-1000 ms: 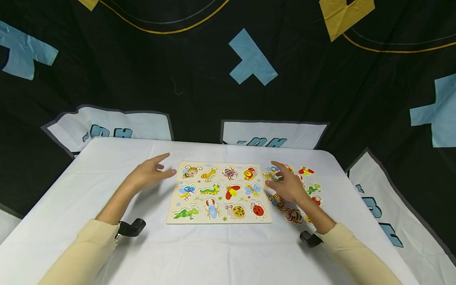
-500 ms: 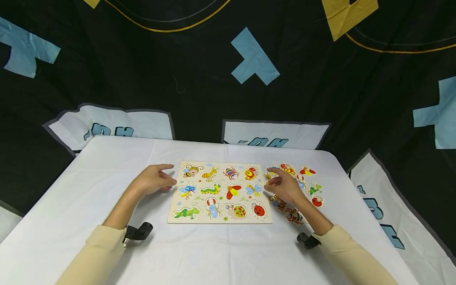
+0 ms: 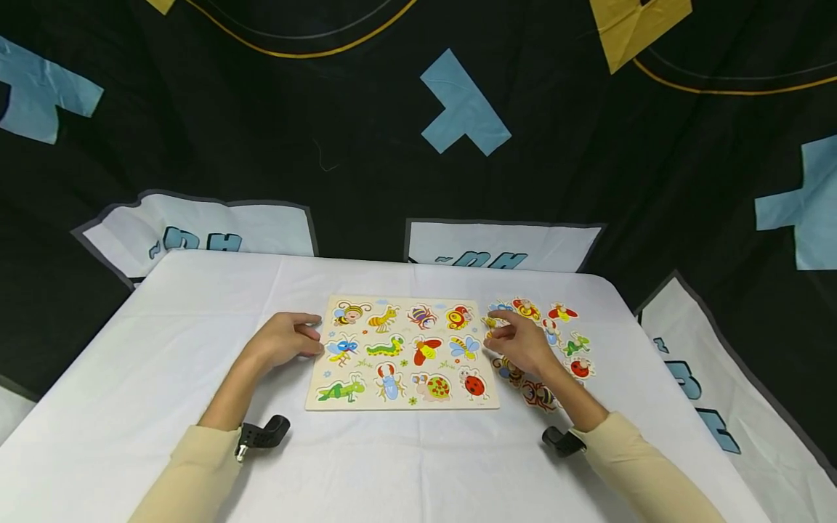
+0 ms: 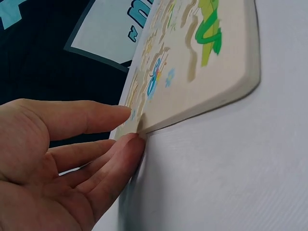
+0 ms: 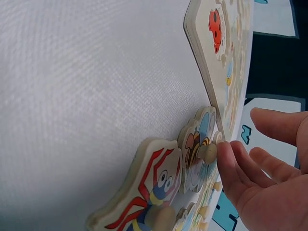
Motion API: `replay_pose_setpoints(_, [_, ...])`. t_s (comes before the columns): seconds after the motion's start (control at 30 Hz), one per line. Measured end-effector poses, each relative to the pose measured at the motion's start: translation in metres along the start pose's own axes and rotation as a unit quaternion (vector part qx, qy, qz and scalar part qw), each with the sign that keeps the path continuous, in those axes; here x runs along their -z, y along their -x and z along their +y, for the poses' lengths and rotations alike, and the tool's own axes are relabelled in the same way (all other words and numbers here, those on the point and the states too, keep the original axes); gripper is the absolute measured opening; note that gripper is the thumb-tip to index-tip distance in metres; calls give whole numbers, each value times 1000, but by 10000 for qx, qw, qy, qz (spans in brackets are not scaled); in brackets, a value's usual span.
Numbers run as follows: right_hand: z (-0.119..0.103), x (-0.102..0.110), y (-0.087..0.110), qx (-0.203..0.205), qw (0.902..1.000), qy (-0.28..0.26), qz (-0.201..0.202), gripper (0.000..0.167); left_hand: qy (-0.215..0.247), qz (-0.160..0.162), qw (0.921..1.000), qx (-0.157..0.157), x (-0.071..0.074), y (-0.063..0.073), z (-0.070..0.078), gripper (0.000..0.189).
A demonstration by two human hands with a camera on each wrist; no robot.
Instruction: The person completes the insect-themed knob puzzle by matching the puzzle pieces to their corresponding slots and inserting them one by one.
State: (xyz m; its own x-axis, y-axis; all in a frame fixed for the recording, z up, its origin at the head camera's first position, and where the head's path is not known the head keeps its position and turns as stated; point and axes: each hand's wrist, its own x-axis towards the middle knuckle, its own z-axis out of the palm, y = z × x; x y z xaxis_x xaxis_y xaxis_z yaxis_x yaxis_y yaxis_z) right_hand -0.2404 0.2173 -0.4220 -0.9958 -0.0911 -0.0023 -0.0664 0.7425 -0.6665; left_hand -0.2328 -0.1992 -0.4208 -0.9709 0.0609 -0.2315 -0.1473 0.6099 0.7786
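A wooden insect puzzle board (image 3: 405,403) lies flat on the white table. My left hand (image 3: 282,343) is at its left edge; in the left wrist view the fingertips (image 4: 136,139) touch the board's edge, fingers nearly straight and thumb apart. At the opposite edge is my right hand (image 3: 526,345), over part of the loose pieces. Its fingers (image 5: 231,171) extend by the board's side in the right wrist view, thumb spread away; whether they touch it I cannot tell. Below that hand lie a bee piece (image 5: 192,156) and a spider piece (image 5: 161,178) with wooden knobs.
More loose insect pieces lie right of the board, among them a ladybug (image 3: 580,368), a grasshopper (image 3: 576,344) and a red-winged bug (image 3: 562,313). Some overlap or sit behind the right hand. A black curtain (image 3: 366,167) hangs beyond the table's (image 3: 366,472) far edge.
My left hand has come down and in to the board's left edge, its pointing finger lowering. The right hand has drawn its fingers closer together near the right edge. The board stays put.
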Motion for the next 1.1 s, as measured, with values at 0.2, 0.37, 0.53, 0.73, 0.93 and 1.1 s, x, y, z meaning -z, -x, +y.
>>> replay_pose_setpoints(0.2, [1, -2, 0, 145, 9997, -169, -95, 48, 36, 174, 9998, 15, -3, -2, -3, 65])
replay_pose_setpoints(0.37, [4, -5, 0, 110, 9996, -239, -101, 47, 22, 263, 9996, -32, -6, -3, -6, 66])
replay_pose_setpoints(0.53, [4, -6, 0, 136, 9994, -301, -110, 47, 67, 293, 9995, -38, -6, -2, -9, 67])
replay_pose_setpoints(0.73, [4, -4, 1, 135, 9993, -293, -168, 46, 184, 304, 9994, -47, -5, -1, -9, 67])
replay_pose_setpoints(0.93, [6, 5, 4, -77, 9989, -347, -295, 42, 174, 299, 9994, -25, -5, -2, -10, 67])
replay_pose_setpoints(1.1, [10, 12, 6, -180, 9989, -250, -346, 35, 174, 293, 9994, -65, -5, -1, -11, 68])
